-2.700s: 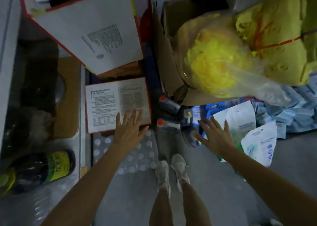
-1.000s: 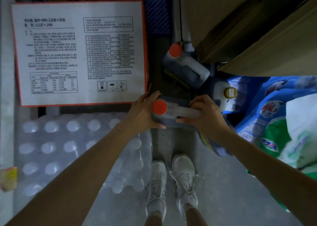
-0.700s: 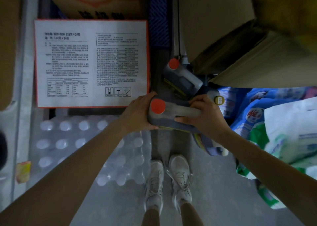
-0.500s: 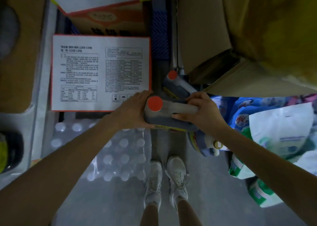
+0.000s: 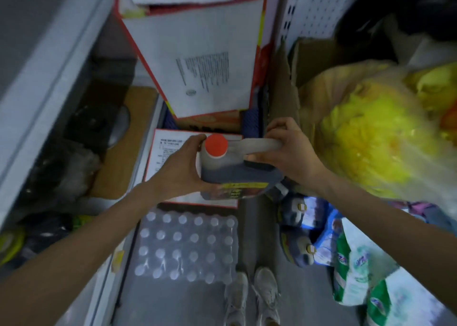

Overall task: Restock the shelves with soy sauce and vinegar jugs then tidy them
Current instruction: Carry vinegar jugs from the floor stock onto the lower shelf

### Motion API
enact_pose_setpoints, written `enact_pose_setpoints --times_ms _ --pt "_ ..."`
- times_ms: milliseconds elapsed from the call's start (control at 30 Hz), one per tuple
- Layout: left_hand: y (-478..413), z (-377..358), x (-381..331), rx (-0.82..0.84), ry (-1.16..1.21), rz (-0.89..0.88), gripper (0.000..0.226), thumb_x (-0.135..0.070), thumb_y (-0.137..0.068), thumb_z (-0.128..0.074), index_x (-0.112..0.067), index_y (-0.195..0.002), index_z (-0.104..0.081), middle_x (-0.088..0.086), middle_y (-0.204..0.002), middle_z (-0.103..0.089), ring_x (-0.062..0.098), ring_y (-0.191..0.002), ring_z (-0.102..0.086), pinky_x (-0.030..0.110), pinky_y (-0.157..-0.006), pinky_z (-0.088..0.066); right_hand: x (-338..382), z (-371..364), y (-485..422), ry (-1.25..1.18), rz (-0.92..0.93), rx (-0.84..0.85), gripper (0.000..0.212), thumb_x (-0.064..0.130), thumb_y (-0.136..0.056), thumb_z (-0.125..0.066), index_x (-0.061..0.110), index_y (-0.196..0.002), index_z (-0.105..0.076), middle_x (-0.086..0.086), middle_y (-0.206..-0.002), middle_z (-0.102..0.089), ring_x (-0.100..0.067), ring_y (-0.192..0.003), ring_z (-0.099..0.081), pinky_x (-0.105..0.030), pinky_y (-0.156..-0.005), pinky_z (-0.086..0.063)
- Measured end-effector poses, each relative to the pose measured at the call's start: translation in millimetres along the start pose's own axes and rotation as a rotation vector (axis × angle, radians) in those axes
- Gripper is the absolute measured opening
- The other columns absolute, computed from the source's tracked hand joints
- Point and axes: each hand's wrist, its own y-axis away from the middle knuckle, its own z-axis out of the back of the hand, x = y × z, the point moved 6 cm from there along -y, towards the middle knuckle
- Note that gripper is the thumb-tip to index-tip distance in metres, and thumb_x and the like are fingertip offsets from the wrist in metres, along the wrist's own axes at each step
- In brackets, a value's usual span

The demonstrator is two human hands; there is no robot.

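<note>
Right hand [image 5: 289, 152] wraps round the pale handle [image 5: 257, 144] of the jug [image 5: 237, 174], left hand [image 5: 183, 167] grips its side by the red cap [image 5: 216, 145] | jug is mid-frame, full of dark liquid | its yellow and red label [image 5: 237, 189] is too blurry to read | white box [image 5: 197, 66] at upper middle has tiny print, unreadable | wrapped pack of bottles [image 5: 188, 249] at lower middle | two more jugs [image 5: 296, 251] at lower right

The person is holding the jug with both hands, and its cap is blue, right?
Not quite: the head view shows the cap is red, not blue. The left hand and the right hand do both hold the jug.
</note>
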Motion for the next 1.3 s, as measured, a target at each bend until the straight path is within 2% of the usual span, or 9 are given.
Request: enact_pose_setpoints --times_ms 100,200,367,600,833,1000,1067,1167,1300 --pt "10.9 50.8 -41.4 -0.092 0.04 -0.005 0.095 -0.038 -0.058 -0.088 -0.019 -0.136 -0.036 -0.012 -0.13 -0.046 0.004 -0.116 -0.044 0.017 -0.095 -0.042 58.7 32.6 -9.4 0.004 0.074 -0.055 0.037 0.025 -0.06 -0.086 0.005 -0.083 -0.066 0.0 -0.107 -0.042 -0.006 -0.092 -0.045 0.004 -0.075 -0.029" --pt "23.8 95.7 -82.6 -0.188 0.112 -0.067 0.093 -0.023 -0.056 -0.091 -0.021 -0.133 -0.038 -0.006 -0.132 -0.05 0.007 -0.117 -0.049 0.032 -0.099 -0.048 116.0 63.8 -13.6 -0.009 0.16 -0.089 0.034 0.027 -0.06 -0.086 0.01 -0.081 -0.065 0.003 -0.106 -0.042 -0.004 -0.095 -0.044 0.003 -0.078 -0.03" --pt "50.1 158.4 -141.0 -0.319 0.237 -0.145 0.114 -0.072 -0.038 -0.08 -0.024 -0.133 -0.037 -0.005 -0.135 -0.049 0.01 -0.121 -0.051 0.028 -0.094 -0.048 209.0 113.1 -9.4 -0.043 0.316 -0.114 0.035 0.04 -0.06 -0.078 0.021 -0.084 -0.062 0.009 -0.098 -0.045 -0.007 -0.095 -0.048 -0.001 -0.081 -0.031" --pt "94.8 232.3 -222.1 -0.433 0.333 -0.267 0.103 -0.068 -0.044 -0.081 -0.031 -0.132 -0.044 -0.011 -0.13 -0.056 0.008 -0.117 -0.056 0.04 -0.092 -0.053 317.5 167.8 8.2 -0.103 0.438 -0.187 0.041 0.048 -0.055 -0.073 0.019 -0.083 -0.065 0.014 -0.097 -0.054 0.007 -0.092 -0.052 -0.007 -0.086 -0.037" --pt "145.5 296.1 -294.6 -0.529 0.34 -0.416 0.092 -0.057 -0.05 -0.076 -0.026 -0.132 -0.048 -0.006 -0.121 -0.057 0.002 -0.109 -0.057 0.011 -0.082 -0.047 422.8 210.8 41.1 -0.08 0.613 -0.214 0.026 0.051 -0.055 -0.072 0.029 -0.068 -0.065 0.018 -0.094 -0.062 0.01 -0.089 -0.056 -0.005 -0.086 -0.035" --pt "183.5 332.8 -332.6 -0.55 0.396 -0.507 0.073 -0.048 -0.057 -0.078 -0.035 -0.124 -0.054 -0.001 -0.121 -0.061 0.016 -0.11 -0.061 0.037 -0.089 -0.052 487.0 230.0 65.0 -0.143 0.7 -0.198 0.034 0.049 -0.053 -0.073 0.019 -0.068 -0.068 0.016 -0.086 -0.065 0.01 -0.076 -0.057 -0.004 -0.073 -0.039" --pt "201.7 348.1 -344.1 -0.598 0.388 -0.52 0.07 -0.048 -0.056 -0.078 -0.035 -0.121 -0.055 -0.002 -0.12 -0.063 0.016 -0.109 -0.062 0.037 -0.087 -0.053 510.3 234.1 74.1 -0.135 0.739 -0.19 0.036 0.05 -0.053 -0.074 0.019 -0.069 -0.068 0.015 -0.084 -0.066 0.005 -0.076 -0.058 -0.005 -0.07 -0.041" --pt "229.5 367.7 -358.8 -0.679 0.322 -0.518 0.074 -0.055 -0.052 -0.077 -0.034 -0.119 -0.054 -0.002 -0.12 -0.062 0.013 -0.107 -0.062 0.032 -0.084 -0.053 541.0 235.8 85.9 -0.152 0.783 -0.165 0.041 0.052 -0.053 -0.073 0.016 -0.071 -0.068 0.013 -0.085 -0.066 -0.001 -0.078 -0.059 -0.009 -0.069 -0.043" --pt "264.6 385.5 -367.1 -0.77 0.273 -0.487 0.09 -0.071 -0.048 -0.078 -0.027 -0.123 -0.055 0.006 -0.121 -0.061 0.025 -0.108 -0.062 0.052 -0.09 -0.051 570.0 232.5 101.5 -0.207 0.836 -0.116 0.036 0.054 -0.051 -0.072 0.022 -0.066 -0.066 0.013 -0.081 -0.065 0.002 -0.073 -0.057 -0.011 -0.066 -0.043"
